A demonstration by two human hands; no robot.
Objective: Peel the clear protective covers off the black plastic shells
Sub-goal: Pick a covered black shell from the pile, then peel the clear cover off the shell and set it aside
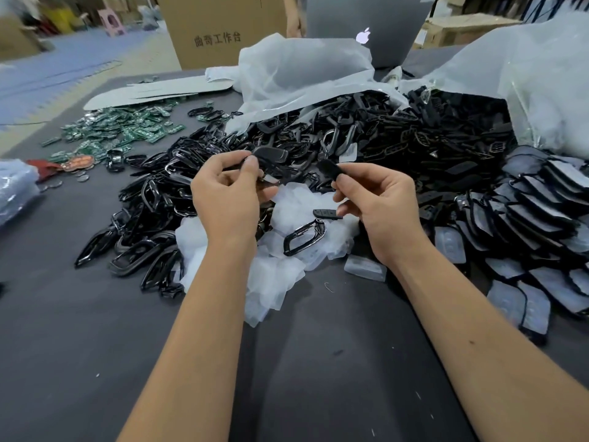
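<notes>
Left hand (228,189) is pinching a shell (271,154), steadying it for peeling; right hand (379,199) is gripping another black piece (330,170). Both are hovering over the table's (63,314) middle pile.

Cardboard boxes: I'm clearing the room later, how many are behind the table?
2: a large printed brown cardboard box far centre-left, another far right; more may be hidden.

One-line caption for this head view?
Left hand and right hand each pinch a black shell above peeled clear covers.
</notes>
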